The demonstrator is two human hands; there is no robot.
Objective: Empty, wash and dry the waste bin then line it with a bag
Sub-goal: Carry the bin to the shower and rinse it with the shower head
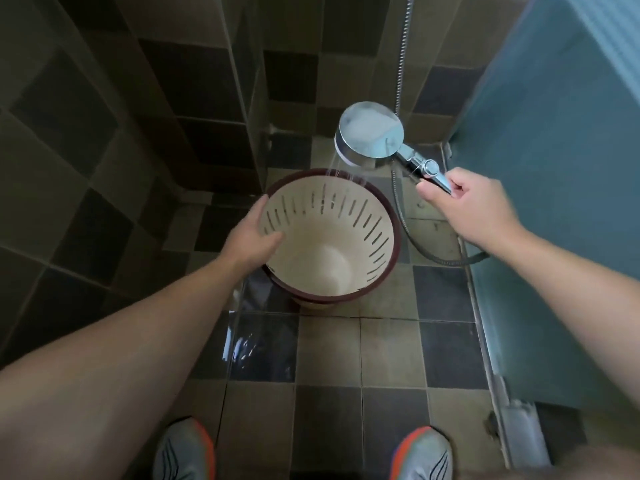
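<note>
Now the waste bin [332, 244] stands on the wet floor [388, 351], mouth up, right under the shower head [369, 135]. The left hand [254, 237] is nearer and grips its rim. The right hand [474, 202] is curled tight round the shower handle, spraying water in.

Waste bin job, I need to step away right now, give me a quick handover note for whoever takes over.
Left hand: grips the waste bin at its near-left rim, thumb inside.
Right hand: holds the shower head by its handle; water streams onto the bin's far rim.
The bin sits over the wet tiled floor, open top facing the camera.
Done: bin looks empty; rinsing is under way.
Left: finish washing, dry it, fit a bag. No bag or cloth is in view.
</note>
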